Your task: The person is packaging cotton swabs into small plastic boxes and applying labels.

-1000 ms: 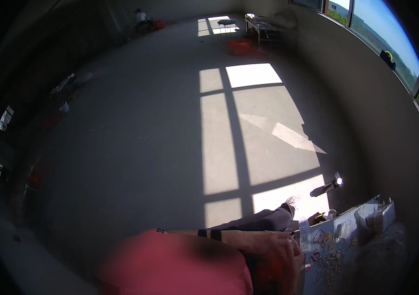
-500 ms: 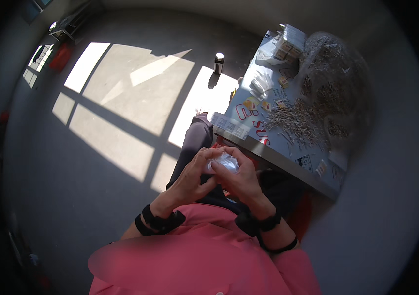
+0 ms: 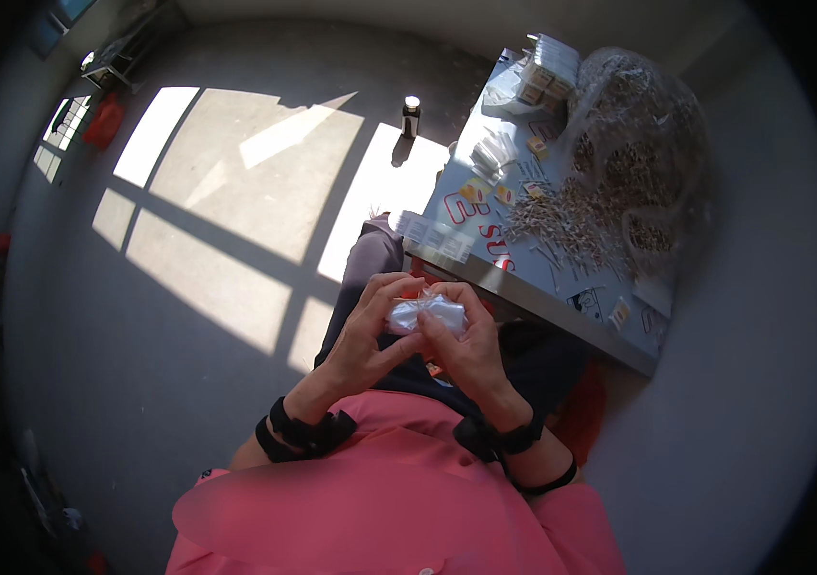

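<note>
Plastic packet [image 3: 437,312] near frame centre is gripped by left hand [image 3: 367,331] and right hand [image 3: 469,337]; uneven pressure could make it slip.

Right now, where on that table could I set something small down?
A small bare patch of tabletop lies along the near edge, between the red lettering and black drawing. Loose thin sticks crowd the middle, a bulging clear plastic bag the right, stacked small boxes the far end.

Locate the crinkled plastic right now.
In the head view, the crinkled plastic is just below centre, held between the left hand and right hand, near the table.
</note>
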Demonstrator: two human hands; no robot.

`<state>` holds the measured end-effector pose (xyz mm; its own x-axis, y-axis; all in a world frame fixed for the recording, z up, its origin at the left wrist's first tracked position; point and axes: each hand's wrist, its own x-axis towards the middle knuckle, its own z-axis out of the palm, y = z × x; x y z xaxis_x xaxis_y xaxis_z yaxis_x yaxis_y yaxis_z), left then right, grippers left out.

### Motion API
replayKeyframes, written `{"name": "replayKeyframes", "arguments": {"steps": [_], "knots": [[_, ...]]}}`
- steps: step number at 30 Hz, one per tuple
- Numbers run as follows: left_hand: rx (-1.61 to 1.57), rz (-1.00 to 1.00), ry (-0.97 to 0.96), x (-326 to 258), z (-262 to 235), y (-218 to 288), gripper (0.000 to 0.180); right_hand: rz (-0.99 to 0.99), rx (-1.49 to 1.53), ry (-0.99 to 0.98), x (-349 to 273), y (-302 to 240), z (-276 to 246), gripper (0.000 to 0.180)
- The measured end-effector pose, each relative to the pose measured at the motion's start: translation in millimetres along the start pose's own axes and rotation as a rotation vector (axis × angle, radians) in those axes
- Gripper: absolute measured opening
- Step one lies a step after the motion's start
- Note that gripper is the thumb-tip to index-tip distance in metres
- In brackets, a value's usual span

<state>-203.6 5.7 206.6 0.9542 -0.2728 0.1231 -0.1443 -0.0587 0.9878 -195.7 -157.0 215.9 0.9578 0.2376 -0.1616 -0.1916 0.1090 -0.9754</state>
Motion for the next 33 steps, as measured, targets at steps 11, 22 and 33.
{"name": "replayKeyframes", "arguments": {"steps": [11, 22, 33], "knots": [[-0.442, 0.008, 0.159, -8.3, 13.7, -20.9, 0.037, -0.203, 0.071, 0.043, 2.7, 5.6, 2.4, 0.014], [-0.354, 0.015, 0.11, -2.6, 14.9, -16.2, 0.036, -0.293, -0.585, 0.052, -2.1, -33.1, 1.3, 0.02], [-0.443, 0.059, 0.094, 2.3, 8.3, -23.0, 0.038, -0.616, -0.856, -0.027, 7.2, -42.1, -14.9, 0.017]]}}
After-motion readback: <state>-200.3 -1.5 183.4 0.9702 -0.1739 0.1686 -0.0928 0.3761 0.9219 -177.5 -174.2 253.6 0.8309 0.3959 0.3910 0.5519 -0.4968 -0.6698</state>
